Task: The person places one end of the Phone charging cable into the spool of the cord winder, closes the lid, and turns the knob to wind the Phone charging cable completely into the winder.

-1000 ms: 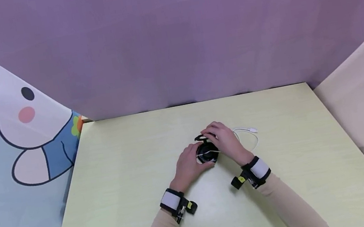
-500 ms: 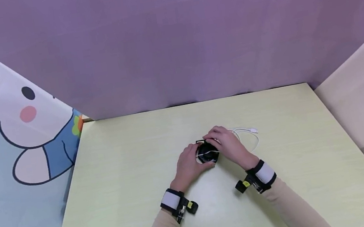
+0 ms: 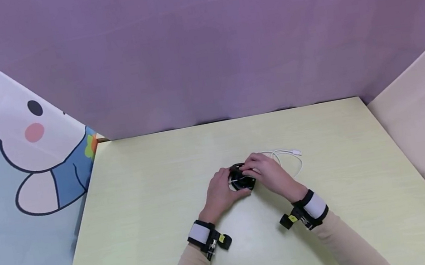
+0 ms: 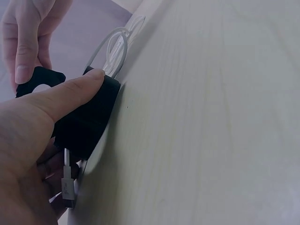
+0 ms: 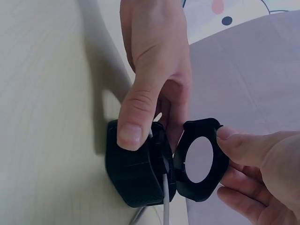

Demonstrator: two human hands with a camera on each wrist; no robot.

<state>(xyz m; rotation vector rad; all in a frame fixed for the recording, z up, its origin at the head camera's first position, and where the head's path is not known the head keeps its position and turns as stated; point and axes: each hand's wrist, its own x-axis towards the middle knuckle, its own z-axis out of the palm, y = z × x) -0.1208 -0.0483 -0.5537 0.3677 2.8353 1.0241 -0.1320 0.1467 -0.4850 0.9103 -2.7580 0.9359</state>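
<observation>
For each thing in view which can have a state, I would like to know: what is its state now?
Black angular case: open, gripped by the left hand.
Black ring-shaped lid: raised away from the case, pinched by the right hand.
Thin white cable: one stretch crosses the case; another lies loosely looped on the pale table.
White plug by the left hand: unconnected, sticking out beyond the case.
</observation>
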